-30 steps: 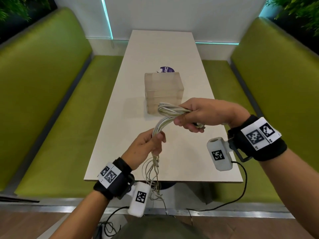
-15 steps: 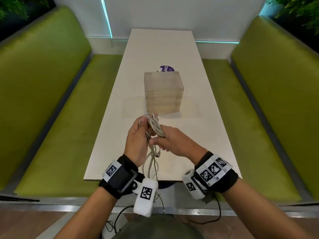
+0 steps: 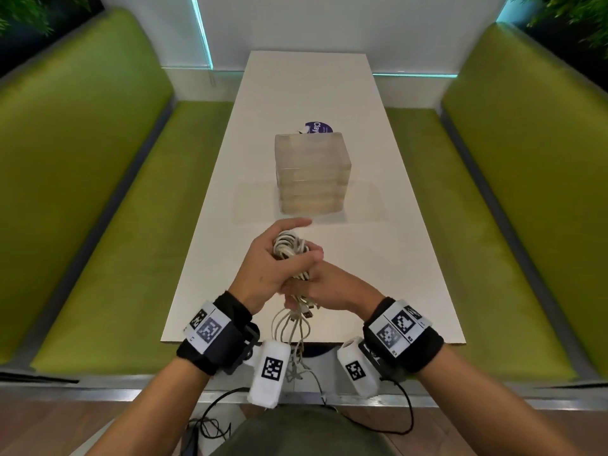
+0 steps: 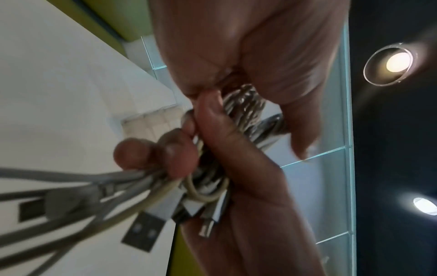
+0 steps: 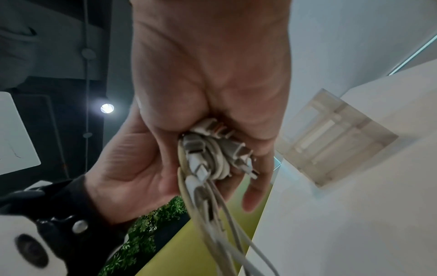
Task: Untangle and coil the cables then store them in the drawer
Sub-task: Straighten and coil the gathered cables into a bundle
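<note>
Above the table's near edge, both hands (image 3: 297, 278) grip the cables (image 3: 289, 250).

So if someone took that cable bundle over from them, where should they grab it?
Around the wound middle of the cable bundle, coming from above, where the loops show between the left hand and right hand. The plug ends hang loose below and would probably slip.
</note>
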Tool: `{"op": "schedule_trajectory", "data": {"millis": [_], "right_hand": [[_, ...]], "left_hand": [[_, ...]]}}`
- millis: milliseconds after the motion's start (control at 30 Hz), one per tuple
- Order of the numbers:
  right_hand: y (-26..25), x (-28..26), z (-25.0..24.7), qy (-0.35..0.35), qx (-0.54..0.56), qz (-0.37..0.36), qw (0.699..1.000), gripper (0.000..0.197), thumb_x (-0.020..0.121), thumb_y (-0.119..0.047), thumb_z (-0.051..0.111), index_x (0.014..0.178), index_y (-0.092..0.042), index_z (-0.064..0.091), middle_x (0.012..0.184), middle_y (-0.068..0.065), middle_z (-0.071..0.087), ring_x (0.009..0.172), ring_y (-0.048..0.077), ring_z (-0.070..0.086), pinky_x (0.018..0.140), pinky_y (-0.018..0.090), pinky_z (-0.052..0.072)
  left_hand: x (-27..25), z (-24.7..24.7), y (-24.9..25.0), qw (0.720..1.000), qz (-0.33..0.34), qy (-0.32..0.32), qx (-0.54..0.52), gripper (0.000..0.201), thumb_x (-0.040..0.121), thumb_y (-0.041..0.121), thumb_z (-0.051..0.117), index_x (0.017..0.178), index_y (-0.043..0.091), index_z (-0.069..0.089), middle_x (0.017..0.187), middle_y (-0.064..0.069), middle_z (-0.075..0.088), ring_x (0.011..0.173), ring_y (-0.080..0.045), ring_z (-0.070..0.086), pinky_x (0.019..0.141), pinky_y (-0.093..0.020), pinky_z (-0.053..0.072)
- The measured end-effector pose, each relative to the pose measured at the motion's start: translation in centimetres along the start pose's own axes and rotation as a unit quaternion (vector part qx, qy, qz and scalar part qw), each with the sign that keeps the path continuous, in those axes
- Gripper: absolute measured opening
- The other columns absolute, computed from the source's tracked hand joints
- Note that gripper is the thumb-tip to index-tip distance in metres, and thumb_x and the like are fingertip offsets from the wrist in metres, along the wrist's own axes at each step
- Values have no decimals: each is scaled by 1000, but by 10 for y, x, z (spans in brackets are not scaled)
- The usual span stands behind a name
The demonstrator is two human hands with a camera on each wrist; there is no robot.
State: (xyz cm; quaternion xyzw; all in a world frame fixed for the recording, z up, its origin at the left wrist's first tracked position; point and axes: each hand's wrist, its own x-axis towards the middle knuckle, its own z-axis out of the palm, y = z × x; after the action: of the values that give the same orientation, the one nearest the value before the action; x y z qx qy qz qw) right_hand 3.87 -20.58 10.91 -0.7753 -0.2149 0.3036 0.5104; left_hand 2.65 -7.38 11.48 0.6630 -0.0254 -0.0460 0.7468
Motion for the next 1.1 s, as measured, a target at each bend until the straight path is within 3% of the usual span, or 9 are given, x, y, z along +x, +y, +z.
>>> {"op": "schedule_trajectory", "data": {"millis": [133,300,400,533,700,767,833,933,1100], "right_hand": [[3,4,7,-12,10,2,1000,20,90,-8,52,71,-12,58,68,8,64,69,17,62,66,25,50],[11,1,11,-30,70,-5,997,13,96,-17,53,88,-19,64,87,1,68,85,5,63,81,21,50],[17,0,13,-43,81,1,996,26,95,-28,53,76,-15,64,73,-1,67,83,15,64,85,36,49],[17,-1,17,-20,122,11,992,30,96,-21,52,67,-14,52,57,0,55,73,27,62,72,25,51],[21,-3,17,8,150,-30,988,42,97,-27,50,59,-10,49,55,9,51,55,21,58,60,29,46],[21,-3,18,27,215,-47,975,44,94,-32,55,62,-3,49,50,2,46,48,18,53,62,37,46],[17,-4,12,60,276,-68,957,52,89,-43,60,67,4,50,48,-1,45,46,20,48,59,35,47],[0,-9,-2,89,346,-110,928,42,94,-35,51,63,-7,48,49,0,43,48,19,47,57,32,46],[-25,-12,-22,104,394,-137,903,30,97,-24,44,71,-10,46,50,-3,39,47,14,42,60,32,47]], "left_hand": [[2,5,-2,998,3,62,-18,3,89,2,62,88,5,61,61,-6,56,75,-34,71,70,-43,57],[0,6,-3,998,-14,30,-58,17,87,19,66,81,7,55,57,-8,52,68,-33,70,66,-42,57],[-1,6,-6,998,-20,28,-52,27,82,32,66,82,7,54,53,-4,49,62,-28,68,69,-38,58],[0,6,-9,998,-16,16,-52,27,82,33,65,81,8,54,51,-3,50,57,-25,66,74,-31,58],[3,-5,-14,999,-8,-40,-7,68,69,57,71,118,13,50,97,-8,73,101,-24,69,74,-34,56],[-2,-11,-22,997,-44,-63,-11,88,69,51,77,139,23,31,111,-7,70,94,-22,69,65,-34,56],[-12,-15,-35,993,-77,-95,-7,83,75,34,77,141,25,26,93,3,72,73,-13,67,60,-29,53],[-31,-11,-52,979,-79,-181,46,63,74,64,66,114,17,53,81,9,70,77,-9,66,80,-28,53],[-38,8,-42,990,-60,-122,-21,48,70,75,60,60,29,54,49,9,36,42,-7,28,43,-20,26]]}}
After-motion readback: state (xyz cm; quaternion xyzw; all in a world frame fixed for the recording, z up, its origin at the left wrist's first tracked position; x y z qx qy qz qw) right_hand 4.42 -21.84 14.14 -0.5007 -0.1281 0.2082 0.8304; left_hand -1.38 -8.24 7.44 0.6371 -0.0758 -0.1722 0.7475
